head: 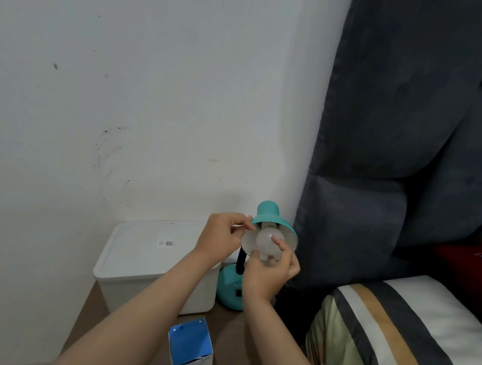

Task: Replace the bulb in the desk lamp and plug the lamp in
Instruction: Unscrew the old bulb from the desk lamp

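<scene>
A lidded white bin (147, 258) is seen at the left of the table (89, 315), against the wall. In front of it an open blue-and-white carton (190, 353) stands upright; it is judged to be the bulb's packaging and appears empty, though its bottom is not seen

The left hand (221, 237) is raised beside the lamp, its fingers (242, 223) pinching the left rim of the teal shade (269, 215), which is thereby steadied and held tilted toward the camera. The shade is taken to be thin sheet metal, stiff and light, on a flexible dark neck (241, 262); a rim grip is judged adequate to resist twisting

The bulb (267, 241) is located in the mouth of the shade, its base toward the socket. How far it is threaded cannot be told. The right hand (271, 273) is held under it, with fingers (276, 242) curled round the frosted globe. The bulb is judged light, smooth, somewhat slippery and fragile; hold is best taken round the widest part of the globe, with gentle, even pressure and no side load

The teal base (229, 289) rests on the table beneath. No plug or outlet is visible. A striped bed (413, 346) lies at the right
</scene>
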Motion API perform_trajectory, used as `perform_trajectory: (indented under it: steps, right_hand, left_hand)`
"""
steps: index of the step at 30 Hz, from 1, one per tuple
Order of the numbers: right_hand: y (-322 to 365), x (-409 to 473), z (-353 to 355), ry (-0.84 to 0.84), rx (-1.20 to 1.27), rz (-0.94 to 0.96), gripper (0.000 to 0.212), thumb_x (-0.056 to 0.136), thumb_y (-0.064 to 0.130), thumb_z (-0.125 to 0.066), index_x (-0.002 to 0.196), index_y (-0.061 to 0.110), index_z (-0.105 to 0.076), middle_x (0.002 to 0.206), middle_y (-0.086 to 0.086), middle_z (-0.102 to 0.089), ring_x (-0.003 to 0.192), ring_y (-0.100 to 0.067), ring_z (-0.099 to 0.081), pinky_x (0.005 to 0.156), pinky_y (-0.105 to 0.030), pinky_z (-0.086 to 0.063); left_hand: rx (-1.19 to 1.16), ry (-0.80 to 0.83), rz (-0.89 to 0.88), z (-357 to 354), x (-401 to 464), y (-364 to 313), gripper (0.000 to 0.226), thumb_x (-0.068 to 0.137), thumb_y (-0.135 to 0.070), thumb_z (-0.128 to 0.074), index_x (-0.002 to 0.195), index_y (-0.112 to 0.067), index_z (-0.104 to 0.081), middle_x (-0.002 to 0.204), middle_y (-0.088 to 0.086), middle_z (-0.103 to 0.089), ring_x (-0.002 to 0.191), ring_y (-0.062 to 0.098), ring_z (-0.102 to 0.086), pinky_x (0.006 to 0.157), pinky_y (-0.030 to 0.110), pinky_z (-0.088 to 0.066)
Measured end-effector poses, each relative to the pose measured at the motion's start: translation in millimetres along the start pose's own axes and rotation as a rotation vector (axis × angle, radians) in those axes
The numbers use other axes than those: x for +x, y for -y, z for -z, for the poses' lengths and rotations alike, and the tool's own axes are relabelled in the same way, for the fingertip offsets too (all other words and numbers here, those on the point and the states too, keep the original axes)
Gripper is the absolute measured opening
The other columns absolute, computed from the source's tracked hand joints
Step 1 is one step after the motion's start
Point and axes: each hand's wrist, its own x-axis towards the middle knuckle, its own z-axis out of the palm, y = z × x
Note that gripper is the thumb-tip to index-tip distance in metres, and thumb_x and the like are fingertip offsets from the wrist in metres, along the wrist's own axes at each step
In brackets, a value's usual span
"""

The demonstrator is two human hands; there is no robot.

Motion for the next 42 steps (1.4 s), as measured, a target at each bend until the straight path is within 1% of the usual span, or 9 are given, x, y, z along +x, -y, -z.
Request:
perform_trajectory:
  steps: [6,10,12,16,22,28,35,40,42]
  right_hand:
    - [2,0,-8,-0.080,0.106,-0.160,0.058,0.080,0.035,-0.073,0.129,0.033,-0.042,0.134,-0.005,-0.050,0.116,-0.024,-0.056,0.091,-0.044,-0.056]
    - [6,5,-4,-0.043,0.067,-0.074,0.041,0.078,-0.005,-0.068,0.109,0.020,-0.059,0.125,0.001,-0.043,0.107,-0.020,-0.054,0.090,-0.035,-0.053]
    - [5,4,-1,0.000,0.038,-0.034,0.042,0.074,-0.014,-0.064,0.092,0.024,-0.062,0.131,0.003,-0.041,0.116,-0.021,-0.052,0.091,-0.029,-0.048]
    - [6,1,-1,-0.029,0.042,-0.035,0.037,0.077,-0.002,-0.072,0.092,0.026,-0.054,0.139,-0.006,-0.039,0.117,-0.019,-0.051,0.087,-0.024,-0.046]
    - [10,2,-9,-0.119,0.067,-0.216,0.054,0.081,0.033,-0.073,0.127,0.024,-0.047,0.132,-0.006,-0.052,0.114,-0.026,-0.058,0.092,-0.047,-0.054]
    - [16,8,-2,-0.060,0.058,-0.143,0.044,0.079,0.000,-0.072,0.118,0.014,-0.058,0.127,-0.009,-0.049,0.098,-0.016,-0.053,0.081,-0.028,-0.048]
    - [15,3,-3,-0.021,0.068,-0.122,0.045,0.073,-0.008,-0.071,0.093,0.031,-0.061,0.132,-0.004,-0.040,0.113,-0.030,-0.057,0.095,-0.042,-0.052]
    - [20,0,-1,-0.088,0.277,-0.323,0.063,0.078,0.004,-0.077,0.130,0.009,-0.042,0.137,-0.017,-0.048,0.119,-0.027,-0.056,0.092,-0.028,-0.047]
    - [23,1,1,-0.091,0.243,-0.327,0.062,0.079,0.008,-0.077,0.132,0.007,-0.044,0.134,-0.015,-0.054,0.113,-0.023,-0.058,0.089,-0.026,-0.046]
  left_hand:
    - [0.006,0.009,0.003,0,-2,-1,0.027,0.084,0.007,-0.059,0.076,-0.014,-0.074,0.098,0.002,-0.072,0.101,0.002,-0.064,0.086,0.014,-0.050]
    - [0.025,-0.008,-0.006,-1,-2,-1,0.025,0.083,0.006,-0.060,0.077,-0.013,-0.074,0.100,0.004,-0.072,0.099,0.003,-0.065,0.086,0.015,-0.050]
    - [0.025,0.001,-0.004,0,-2,-1,0.024,0.084,0.006,-0.060,0.078,-0.013,-0.074,0.099,0.003,-0.072,0.101,0.004,-0.065,0.087,0.017,-0.051]
    - [0.015,0.006,0.002,1,-3,-2,0.024,0.084,0.005,-0.060,0.077,-0.013,-0.074,0.096,-0.001,-0.070,0.101,0.003,-0.064,0.087,0.016,-0.051]
    - [0.017,-0.001,0.016,-1,-3,0,0.029,0.083,0.007,-0.058,0.074,-0.016,-0.073,0.103,0.010,-0.072,0.104,0.005,-0.064,0.091,0.025,-0.053]
    - [0.052,-0.006,0.004,0,-4,-4,0.028,0.083,0.008,-0.057,0.076,-0.014,-0.074,0.102,0.007,-0.072,0.099,0.000,-0.063,0.085,0.013,-0.050]
    - [0.053,-0.014,0.000,0,-5,-3,0.029,0.083,0.008,-0.058,0.076,-0.016,-0.073,0.103,0.008,-0.072,0.103,0.006,-0.065,0.089,0.022,-0.052]
    - [0.049,-0.011,0.004,-1,-5,-3,0.032,0.083,0.006,-0.059,0.073,-0.021,-0.073,0.101,0.005,-0.073,0.101,0.004,-0.065,0.086,0.018,-0.052]
    - [0.050,-0.018,0.003,-1,-5,-2,0.035,0.083,0.006,-0.059,0.071,-0.025,-0.072,0.100,0.004,-0.073,0.102,0.004,-0.065,0.087,0.021,-0.053]
